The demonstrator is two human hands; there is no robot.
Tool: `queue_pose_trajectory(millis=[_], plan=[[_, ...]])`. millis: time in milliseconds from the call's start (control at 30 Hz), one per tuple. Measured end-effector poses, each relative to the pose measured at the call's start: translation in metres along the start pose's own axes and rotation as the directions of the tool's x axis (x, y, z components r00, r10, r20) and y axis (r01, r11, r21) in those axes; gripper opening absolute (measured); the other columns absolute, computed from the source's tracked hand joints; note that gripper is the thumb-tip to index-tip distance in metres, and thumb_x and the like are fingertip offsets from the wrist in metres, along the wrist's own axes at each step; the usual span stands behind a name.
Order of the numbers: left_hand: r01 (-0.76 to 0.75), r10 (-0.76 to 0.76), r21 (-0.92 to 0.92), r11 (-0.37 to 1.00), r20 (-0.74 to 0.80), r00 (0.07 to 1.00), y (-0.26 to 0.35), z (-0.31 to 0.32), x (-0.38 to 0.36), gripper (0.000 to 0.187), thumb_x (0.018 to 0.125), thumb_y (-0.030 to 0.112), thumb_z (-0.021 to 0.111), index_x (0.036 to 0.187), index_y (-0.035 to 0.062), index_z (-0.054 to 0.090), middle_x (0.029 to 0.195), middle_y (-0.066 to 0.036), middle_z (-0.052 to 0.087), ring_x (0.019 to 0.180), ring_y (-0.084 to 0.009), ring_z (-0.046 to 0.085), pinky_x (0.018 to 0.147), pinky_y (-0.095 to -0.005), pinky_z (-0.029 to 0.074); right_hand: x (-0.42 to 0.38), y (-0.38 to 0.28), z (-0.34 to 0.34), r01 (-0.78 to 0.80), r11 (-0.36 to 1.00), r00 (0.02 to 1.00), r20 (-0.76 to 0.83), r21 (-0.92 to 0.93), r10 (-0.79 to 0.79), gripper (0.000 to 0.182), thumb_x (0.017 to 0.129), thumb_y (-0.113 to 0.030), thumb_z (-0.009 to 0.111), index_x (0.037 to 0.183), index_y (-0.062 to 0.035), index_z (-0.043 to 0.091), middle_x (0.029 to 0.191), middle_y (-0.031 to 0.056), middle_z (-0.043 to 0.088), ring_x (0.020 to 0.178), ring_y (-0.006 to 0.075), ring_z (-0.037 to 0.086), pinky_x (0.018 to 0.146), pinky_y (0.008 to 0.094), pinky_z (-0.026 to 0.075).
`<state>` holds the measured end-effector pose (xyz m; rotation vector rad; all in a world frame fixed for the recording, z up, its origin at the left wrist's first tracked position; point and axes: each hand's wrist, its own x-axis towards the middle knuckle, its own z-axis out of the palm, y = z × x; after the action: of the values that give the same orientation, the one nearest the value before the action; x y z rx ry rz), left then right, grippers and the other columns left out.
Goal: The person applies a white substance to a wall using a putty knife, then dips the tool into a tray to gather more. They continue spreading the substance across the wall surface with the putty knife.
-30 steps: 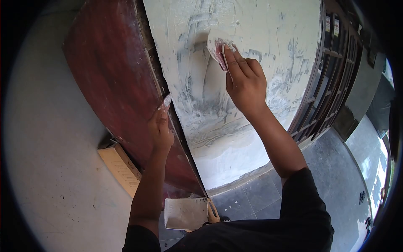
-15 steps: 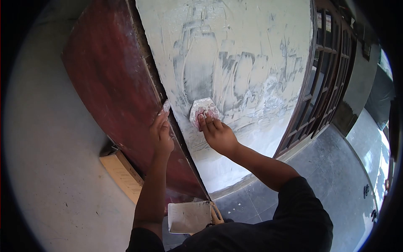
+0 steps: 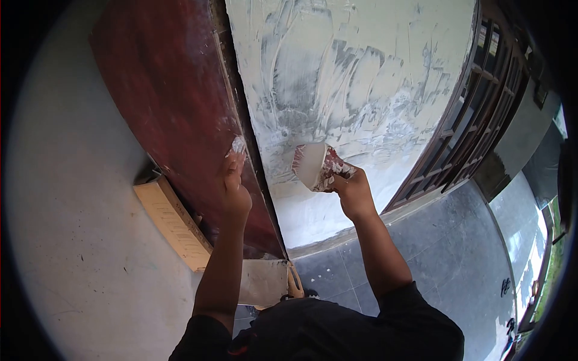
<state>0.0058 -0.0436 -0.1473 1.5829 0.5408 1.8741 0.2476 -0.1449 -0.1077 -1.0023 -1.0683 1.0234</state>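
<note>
Right hand (image 3: 354, 191) grips putty scraper (image 3: 314, 166); left hand (image 3: 236, 194) on door (image 3: 174, 114).

A building under renovation: freshly plastered wall (image 3: 361, 78), bare tiled floor (image 3: 445, 253).

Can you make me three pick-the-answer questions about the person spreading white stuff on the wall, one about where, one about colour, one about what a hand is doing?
1. Where does the left hand rest?
A. On the red-brown door
B. On the floor tiles
C. On the window grille

2. What colour is the putty on the wall?
A. Blue
B. White
C. Black

3. What is the right hand doing?
A. Hanging open
B. Gripping a putty knife
C. Holding a cup

Answers:
1 A: its fingers lie on the door's edge, beside the wall.
2 B: the smeared strokes are white over grey.
3 B: its fingers close on the handle, with the white-coated blade held near the wall.
</note>
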Motion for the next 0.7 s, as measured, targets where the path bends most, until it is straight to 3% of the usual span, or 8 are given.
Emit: queue_pose_trajectory(millis=[67,200,333,400,567,600,667,700], plan=[[0.149,-0.160,-0.157,0.976,-0.056,0.986,0.002,-0.007,-0.030,0.040,0.101,0.014,0.033,0.129,-0.0090,0.048,0.139,-0.023,0.050,0.129,-0.0372,0.049,0.113,-0.0463,0.036,-0.004,0.014,0.000,-0.066,0.989,0.997,0.036,0.133,0.062,0.034,0.078,0.001,0.055,0.109,0.0113,0.062,0.096,0.0112,0.068,0.086,0.0164,0.065,0.077,0.0297,0.052],[0.332,-0.363,-0.167,0.928,-0.217,0.906,0.005,-0.018,-0.096,0.045,0.099,0.021,0.034,0.130,-0.0075,0.050,0.137,-0.024,0.051,0.130,-0.0351,0.049,0.114,-0.0445,0.034,-0.014,0.034,0.010,-0.193,0.898,0.981,0.083,0.396,0.175,0.037,0.077,0.002,0.055,0.113,0.0106,0.060,0.100,0.0130,0.067,0.088,0.0194,0.066,0.079,0.0321,0.053],[0.543,-0.615,-0.296,0.786,-0.278,0.738,0.005,-0.039,-0.163,0.047,0.100,0.027,0.037,0.132,-0.0051,0.050,0.140,-0.022,0.049,0.133,-0.0324,0.046,0.115,-0.0431,0.032,-0.023,0.086,0.014,-0.368,0.862,0.930,0.154,0.349,0.335,0.034,0.078,0.001,0.055,0.110,0.0095,0.062,0.099,0.0117,0.068,0.086,0.0162,0.066,0.079,0.0303,0.052],[0.636,-0.734,-0.366,0.679,-0.356,0.579,0.010,-0.049,-0.198,0.048,0.099,0.029,0.040,0.132,-0.0053,0.050,0.140,-0.021,0.050,0.132,-0.0313,0.047,0.114,-0.0414,0.032,-0.035,0.127,0.014,-0.389,0.917,0.913,0.169,0.084,0.372,0.034,0.079,0.000,0.054,0.110,0.0116,0.060,0.100,0.0134,0.068,0.090,0.0192,0.067,0.081,0.0307,0.053],[0.702,-0.787,-0.458,0.545,-0.568,0.240,0.014,-0.093,-0.296,0.055,0.096,0.034,0.045,0.134,-0.0062,0.047,0.137,-0.020,0.053,0.130,-0.0292,0.050,0.112,-0.0395,0.035,-0.095,0.234,0.018,-0.629,0.748,0.741,0.129,-0.210,0.659,0.029,0.080,-0.002,0.058,0.106,0.0106,0.065,0.088,0.0078,0.069,0.077,0.0120,0.062,0.072,0.0283,0.049],[0.724,-0.782,-0.468,0.507,-0.603,0.157,0.015,-0.103,-0.311,0.057,0.095,0.035,0.045,0.135,-0.0061,0.046,0.137,-0.020,0.053,0.130,-0.0289,0.050,0.111,-0.0388,0.035,-0.107,0.248,0.021,-0.644,0.733,0.724,0.136,-0.217,0.676,0.029,0.080,-0.002,0.058,0.106,0.0106,0.065,0.088,0.0078,0.069,0.077,0.0120,0.062,0.072,0.0283,0.049],[0.733,-0.770,-0.494,0.467,-0.635,0.062,0.015,-0.125,-0.352,0.059,0.094,0.036,0.044,0.136,-0.0059,0.046,0.137,-0.020,0.053,0.130,-0.0285,0.049,0.111,-0.0382,0.034,-0.134,0.262,0.028,-0.572,0.664,0.713,0.108,-0.481,0.693,0.034,0.080,-0.003,0.059,0.110,0.0113,0.064,0.085,0.0084,0.069,0.075,0.0111,0.061,0.070,0.0292,0.049],[0.725,-0.758,-0.537,0.432,-0.651,-0.030,0.015,-0.136,-0.370,0.061,0.095,0.039,0.043,0.135,-0.0056,0.046,0.137,-0.020,0.053,0.131,-0.0281,0.049,0.112,-0.0382,0.033,-0.145,0.264,0.035,-0.548,0.663,0.720,0.115,-0.510,0.684,0.036,0.080,-0.005,0.058,0.113,0.0103,0.063,0.084,0.0142,0.070,0.075,0.0158,0.065,0.071,0.0312,0.049]])
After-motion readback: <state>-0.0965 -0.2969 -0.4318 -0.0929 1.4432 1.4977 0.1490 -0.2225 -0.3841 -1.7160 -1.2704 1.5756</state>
